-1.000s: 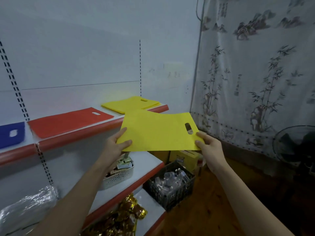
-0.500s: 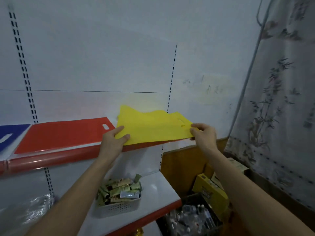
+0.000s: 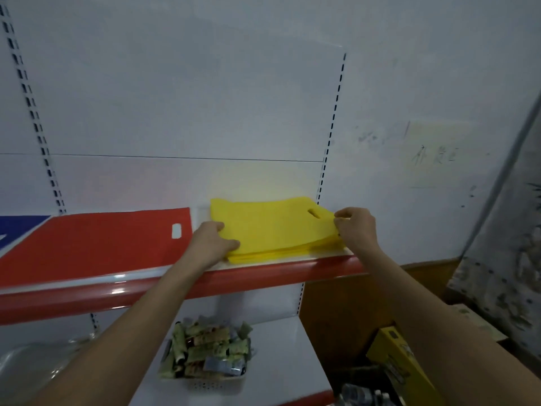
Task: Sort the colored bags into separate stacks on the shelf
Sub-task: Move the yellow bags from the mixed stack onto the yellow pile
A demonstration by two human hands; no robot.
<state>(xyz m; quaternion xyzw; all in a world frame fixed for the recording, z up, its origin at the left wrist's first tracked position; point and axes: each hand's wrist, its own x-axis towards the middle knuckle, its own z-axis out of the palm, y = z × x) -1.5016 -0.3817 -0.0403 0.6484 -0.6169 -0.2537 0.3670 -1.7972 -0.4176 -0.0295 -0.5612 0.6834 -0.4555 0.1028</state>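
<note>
At the far left of the shelf [image 3: 263, 273] you can see a corner of a blue bag [image 3: 17, 227]. Next to it lies a flat red bag [image 3: 96, 244] with a small white handle hole. A thin strip of white shelf shows between the red bag and the yellow stack [image 3: 275, 230]. Your left hand [image 3: 212, 243] rests on the left edge of the yellow stack, with the thumb on top of the top bag and the other fingers along its side, so it pinches that edge lightly. The yellow bags lie flat on the shelf, one on top of another, with the handle hole near the right end. Your right hand [image 3: 355, 227] is at the right edge of the stack, and its fingers curl in and pinch the edge of the top yellow bag. Below the shelf, a white basket [image 3: 205, 383] of small packets sits on the lower shelf. A yellow box [image 3: 401, 358] is low on the right.
</note>
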